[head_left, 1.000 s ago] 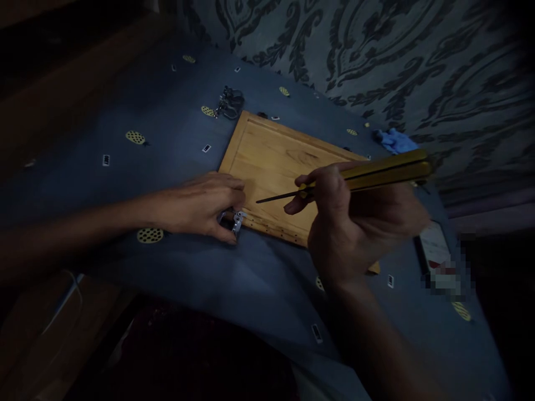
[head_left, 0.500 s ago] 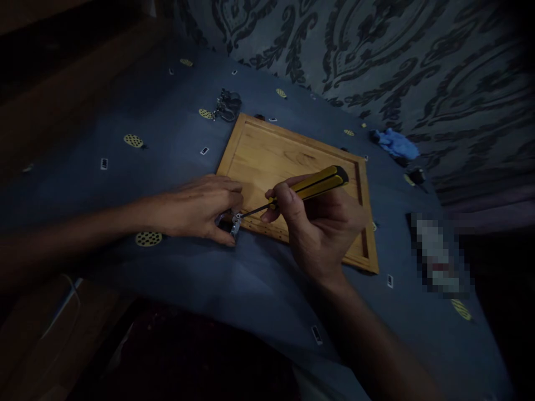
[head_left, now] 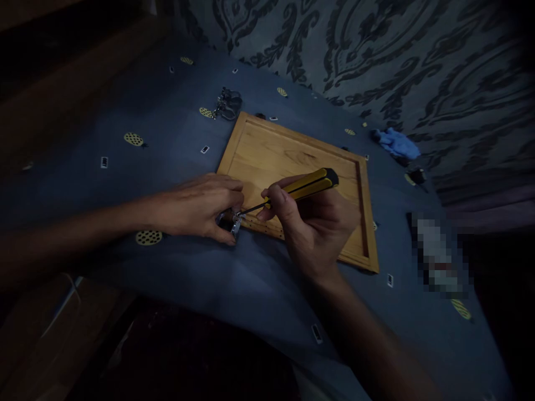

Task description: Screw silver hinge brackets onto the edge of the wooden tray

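A yellow-and-black screwdriver [head_left: 307,186] is gripped in my right hand [head_left: 321,228], thumb and fingers wrapped round its handle. Its thin shaft slopes down to the left, and the tip meets the screw of a small shiny metal hose clamp [head_left: 236,224]. My left hand [head_left: 204,209] pinches this clamp between thumb and fingers at the near left corner of a framed wooden board [head_left: 271,147]. The fingers partly cover the clamp. Small dark holes run along the board's near edge. My right hand is over the board's near right part.
A cluster of similar metal clamps [head_left: 228,104] lies beyond the board's far left corner. On the right are a crumpled blue cloth or glove [head_left: 399,143], a small dark object [head_left: 416,177] and a pixelated item [head_left: 438,256]. The blue patterned tablecloth [head_left: 167,111] reaches a wallpapered wall [head_left: 376,55].
My right hand and the screwdriver handle have shifted slightly left, and the handle has turned a little. The tip stays at the clamp. My left hand has hardly moved.
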The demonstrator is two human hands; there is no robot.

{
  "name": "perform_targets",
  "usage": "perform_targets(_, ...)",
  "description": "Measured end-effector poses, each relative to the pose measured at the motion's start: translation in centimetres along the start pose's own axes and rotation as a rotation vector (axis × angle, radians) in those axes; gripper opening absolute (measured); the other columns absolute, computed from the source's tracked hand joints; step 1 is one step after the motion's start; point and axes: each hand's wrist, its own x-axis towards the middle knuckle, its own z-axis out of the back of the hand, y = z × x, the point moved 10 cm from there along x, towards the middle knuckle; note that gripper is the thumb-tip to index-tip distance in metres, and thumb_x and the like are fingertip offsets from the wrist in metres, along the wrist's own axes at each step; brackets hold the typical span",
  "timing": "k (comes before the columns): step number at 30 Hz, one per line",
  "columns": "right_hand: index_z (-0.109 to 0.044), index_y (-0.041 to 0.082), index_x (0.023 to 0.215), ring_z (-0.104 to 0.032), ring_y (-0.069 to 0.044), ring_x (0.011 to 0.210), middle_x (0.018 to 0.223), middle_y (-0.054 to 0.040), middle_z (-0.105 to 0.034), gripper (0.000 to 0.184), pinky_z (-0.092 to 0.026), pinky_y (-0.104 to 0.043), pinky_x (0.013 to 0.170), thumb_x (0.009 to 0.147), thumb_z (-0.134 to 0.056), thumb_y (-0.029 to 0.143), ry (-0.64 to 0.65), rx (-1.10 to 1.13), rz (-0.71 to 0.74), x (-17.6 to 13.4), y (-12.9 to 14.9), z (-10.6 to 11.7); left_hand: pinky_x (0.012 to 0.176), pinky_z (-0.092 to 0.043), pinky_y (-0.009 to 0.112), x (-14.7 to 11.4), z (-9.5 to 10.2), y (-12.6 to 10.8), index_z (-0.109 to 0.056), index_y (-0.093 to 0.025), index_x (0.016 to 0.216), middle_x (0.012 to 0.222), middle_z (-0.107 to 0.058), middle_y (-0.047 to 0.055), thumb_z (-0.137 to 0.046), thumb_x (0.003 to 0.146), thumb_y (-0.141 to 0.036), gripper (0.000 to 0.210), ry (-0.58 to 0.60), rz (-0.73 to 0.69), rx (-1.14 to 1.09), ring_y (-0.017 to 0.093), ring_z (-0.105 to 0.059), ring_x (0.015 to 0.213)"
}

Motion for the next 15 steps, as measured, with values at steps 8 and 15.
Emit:
perform_targets(8,-0.077,0.022,0.092,-0.072,-0.014,0.068,0.084,0.0014,-0.075,0.006,-0.059,-0.027,0.058,0.097,-0.079,0.025,0.097,-0.050,-0.001,0.1,0.5,-0.5,0.084,-0.042,0.032,0.0,0.1,0.0,-0.069,-0.017,0.095,0.099,-0.065,0.003,-0.085,0.085,-0.041,0.030,-0.012,0.009,-0.004,0.022,-0.061,0.093)
perform_targets(15,-0.076,0.022,0.092,-0.074,-0.013,0.064,0.081,0.0015,-0.078,0.017,-0.060,-0.026,0.059,0.103,-0.073,0.036,0.231,-0.054,-0.006,1.1,0.9,-1.1,0.086,-0.043,0.032,-0.2,0.2,-0.1,-0.068,-0.018,0.103,0.104,-0.066,0.003,-0.084,0.087,-0.044,0.034,-0.009,0.008,0.005,0.023,-0.062,0.098)
